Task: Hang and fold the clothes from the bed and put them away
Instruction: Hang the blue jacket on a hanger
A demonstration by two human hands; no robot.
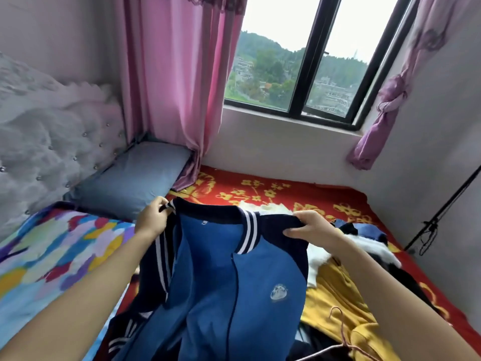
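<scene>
- Red bedspread (286, 190) with yellow flower print covers the bed under a dark-framed window (312, 61); pink curtains (171, 87) hang beside it and a tufted grey headboard (52, 142) with shiny studs stands at the left.
- Both bare forearms reach forward from the bottom corners, converging on the blue jacket (216, 282), which is held up over the bed in front of the person.
- Left hand (152, 220) is curled, its fingertips pinching the jacket's edge beside the striped collar.
- Right hand (312, 226) grips the navy shoulder panel, fingers lying over the top of the fold and thumb pressed along the front.
- Jacket is smooth mid-blue cloth with navy shoulders, a ribbed navy collar edged in white stripes, a dark front zip and a pale round badge on the chest; a striped sleeve hangs down at the left.
- Behind it lie a fluffy white garment (320, 256), a yellow knit garment (335, 295) and a thin pink wire hanger (341, 332) resting on the yellow one.
- Grey-blue pillow (135, 178) sits against the headboard, next to a quilt (52, 251) with multicoloured patches.
</scene>
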